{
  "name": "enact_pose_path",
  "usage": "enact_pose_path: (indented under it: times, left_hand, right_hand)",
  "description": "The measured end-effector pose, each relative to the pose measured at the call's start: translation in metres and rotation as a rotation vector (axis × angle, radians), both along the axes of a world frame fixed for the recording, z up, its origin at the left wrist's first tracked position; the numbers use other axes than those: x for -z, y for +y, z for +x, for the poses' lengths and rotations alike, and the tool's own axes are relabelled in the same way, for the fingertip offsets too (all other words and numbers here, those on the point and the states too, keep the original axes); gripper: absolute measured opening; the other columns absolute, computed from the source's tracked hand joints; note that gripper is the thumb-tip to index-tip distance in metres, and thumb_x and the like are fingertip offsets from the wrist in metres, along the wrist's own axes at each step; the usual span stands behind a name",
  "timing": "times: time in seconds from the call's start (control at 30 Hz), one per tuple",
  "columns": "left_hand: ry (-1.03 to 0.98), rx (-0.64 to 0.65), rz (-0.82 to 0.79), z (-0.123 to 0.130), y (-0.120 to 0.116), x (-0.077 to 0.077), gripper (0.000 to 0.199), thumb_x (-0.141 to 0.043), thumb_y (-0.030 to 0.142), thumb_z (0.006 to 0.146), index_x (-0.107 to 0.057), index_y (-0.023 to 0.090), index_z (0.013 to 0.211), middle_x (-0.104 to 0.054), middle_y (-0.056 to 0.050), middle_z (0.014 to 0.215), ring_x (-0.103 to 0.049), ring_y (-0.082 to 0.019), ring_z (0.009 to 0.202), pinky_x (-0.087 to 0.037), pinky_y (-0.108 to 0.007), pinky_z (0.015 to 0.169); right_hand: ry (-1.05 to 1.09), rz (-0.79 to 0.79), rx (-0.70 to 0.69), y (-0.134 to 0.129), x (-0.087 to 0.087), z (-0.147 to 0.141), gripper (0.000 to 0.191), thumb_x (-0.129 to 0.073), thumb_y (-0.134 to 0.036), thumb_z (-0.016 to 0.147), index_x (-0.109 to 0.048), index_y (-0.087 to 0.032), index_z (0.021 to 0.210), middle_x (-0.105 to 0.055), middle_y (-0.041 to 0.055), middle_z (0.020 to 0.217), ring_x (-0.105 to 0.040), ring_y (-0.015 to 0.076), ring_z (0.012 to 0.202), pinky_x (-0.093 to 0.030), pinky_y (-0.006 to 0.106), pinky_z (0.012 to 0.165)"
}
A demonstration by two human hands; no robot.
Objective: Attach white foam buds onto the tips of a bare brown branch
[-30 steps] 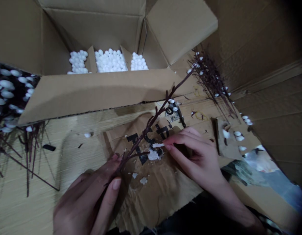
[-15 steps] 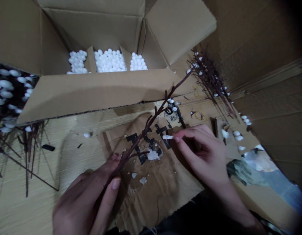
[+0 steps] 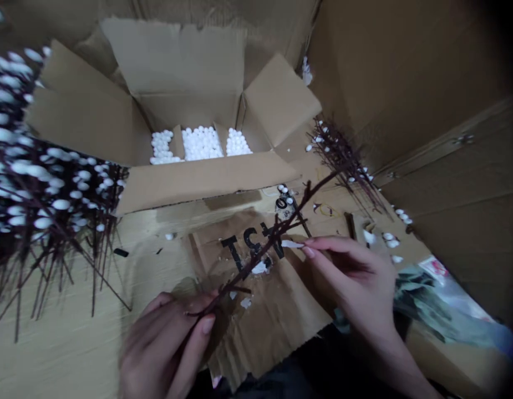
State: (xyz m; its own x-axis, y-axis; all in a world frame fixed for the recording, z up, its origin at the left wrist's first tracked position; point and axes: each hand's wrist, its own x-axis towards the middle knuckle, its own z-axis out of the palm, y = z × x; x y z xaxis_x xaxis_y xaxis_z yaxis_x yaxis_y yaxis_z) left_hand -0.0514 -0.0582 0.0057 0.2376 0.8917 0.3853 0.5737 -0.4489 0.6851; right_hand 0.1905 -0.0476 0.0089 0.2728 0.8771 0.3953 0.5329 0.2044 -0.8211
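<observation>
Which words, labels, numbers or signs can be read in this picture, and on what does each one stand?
"ICH" (not sure, the branch covers part): big black letters on the torn brown cardboard sheet.
Small printed patch beside the black ring: too small to read.
Red print on the plastic bag: too blurred to read.

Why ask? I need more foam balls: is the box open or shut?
Open: the box has its flaps folded outward, and the white foam balls show inside its compartments.
</observation>
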Motion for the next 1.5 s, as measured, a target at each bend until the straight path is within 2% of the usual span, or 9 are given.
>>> enact_pose_path:
  times: [0.07,0.2,0.37,0.43,0.53,0.73,0.87,1.1,1.5]
  left_hand:
    - [-0.025,0.069,0.015,0.002,-0.001,0.001,0.013,-0.054,0.013,0.085,-0.066,0.02,0.084,-0.071,0.002,0.073,-0.063,-0.009,0.062,-0.047,-0.019,0.061]
    - [-0.132,-0.01,-0.126,0.013,-0.003,0.005,0.025,-0.046,0.016,0.09,-0.058,0.018,0.068,-0.061,0.002,0.061,-0.058,-0.01,0.06,-0.044,-0.019,0.056]
    - [-0.167,-0.025,-0.121,0.023,-0.002,0.012,0.033,-0.044,0.02,0.092,-0.049,0.018,0.059,-0.05,0.003,0.052,-0.05,-0.009,0.049,-0.037,-0.019,0.048]
    - [-0.159,-0.032,-0.106,0.024,-0.002,0.013,0.033,-0.044,0.02,0.092,-0.048,0.018,0.059,-0.047,0.004,0.05,-0.048,-0.008,0.047,-0.036,-0.019,0.048]
    - [-0.156,-0.035,-0.107,0.023,-0.002,0.012,0.032,-0.044,0.02,0.092,-0.05,0.018,0.06,-0.045,0.004,0.049,-0.047,-0.008,0.047,-0.036,-0.019,0.048]
    - [-0.173,-0.03,-0.077,0.023,-0.004,0.01,0.031,-0.044,0.018,0.091,-0.053,0.018,0.061,-0.043,0.005,0.048,-0.049,-0.009,0.049,-0.037,-0.019,0.05]
    - [-0.214,-0.079,-0.087,0.021,-0.007,0.014,0.029,-0.044,0.02,0.092,-0.057,0.017,0.066,-0.043,0.004,0.05,-0.047,-0.009,0.047,-0.036,-0.019,0.048]
    - [-0.206,-0.067,-0.104,0.021,-0.008,0.013,0.027,-0.045,0.02,0.092,-0.059,0.017,0.069,-0.05,0.004,0.053,-0.049,-0.008,0.049,-0.037,-0.019,0.05]
    - [-0.202,-0.073,-0.127,0.02,-0.008,0.015,0.033,-0.044,0.023,0.092,-0.054,0.016,0.061,-0.053,0.001,0.054,-0.051,-0.01,0.051,-0.038,-0.021,0.05]
  right_hand:
    - [0.034,0.071,0.057,-0.002,-0.002,-0.004,0.021,-0.072,-0.008,0.072,-0.072,-0.026,0.083,-0.075,-0.0035,0.077,-0.071,0.013,0.068,-0.06,0.022,0.063]
    - [0.053,0.262,0.133,-0.004,-0.006,-0.013,0.036,-0.071,-0.001,0.071,-0.072,-0.029,0.095,-0.075,-0.0034,0.083,-0.071,0.013,0.07,-0.06,0.023,0.064]
    - [-0.114,0.519,-0.077,-0.003,-0.018,-0.023,0.045,-0.065,0.008,0.069,-0.07,-0.02,0.104,-0.075,0.001,0.088,-0.07,0.015,0.077,-0.06,0.026,0.067]
    - [-0.182,0.564,-0.164,0.0,-0.022,-0.027,0.045,-0.064,0.009,0.069,-0.068,-0.014,0.107,-0.074,0.0042,0.089,-0.069,0.0161,0.081,-0.06,0.028,0.072]
    - [-0.233,0.627,-0.199,0.005,-0.028,-0.034,0.037,-0.062,0.009,0.071,-0.068,-0.009,0.103,-0.074,0.0084,0.086,-0.07,0.0168,0.081,-0.06,0.028,0.071]
    - [-0.298,0.598,-0.184,0.008,-0.028,-0.041,0.026,-0.059,0.007,0.074,-0.069,-0.011,0.09,-0.074,0.0085,0.08,-0.071,0.0159,0.076,-0.06,0.027,0.066]
    - [-0.334,0.561,-0.194,0.004,-0.023,-0.036,0.025,-0.059,0.008,0.073,-0.068,-0.01,0.088,-0.073,0.0082,0.079,-0.07,0.0152,0.074,-0.06,0.026,0.066]
    - [-0.22,0.566,-0.167,0.003,-0.022,-0.035,0.037,-0.063,0.01,0.07,-0.067,-0.011,0.099,-0.073,0.0056,0.084,-0.068,0.0138,0.078,-0.06,0.024,0.071]
    - [-0.192,0.516,-0.256,0.003,-0.028,-0.042,0.029,-0.058,0.006,0.072,-0.068,-0.011,0.093,-0.073,0.0074,0.079,-0.069,0.0146,0.073,-0.06,0.025,0.066]
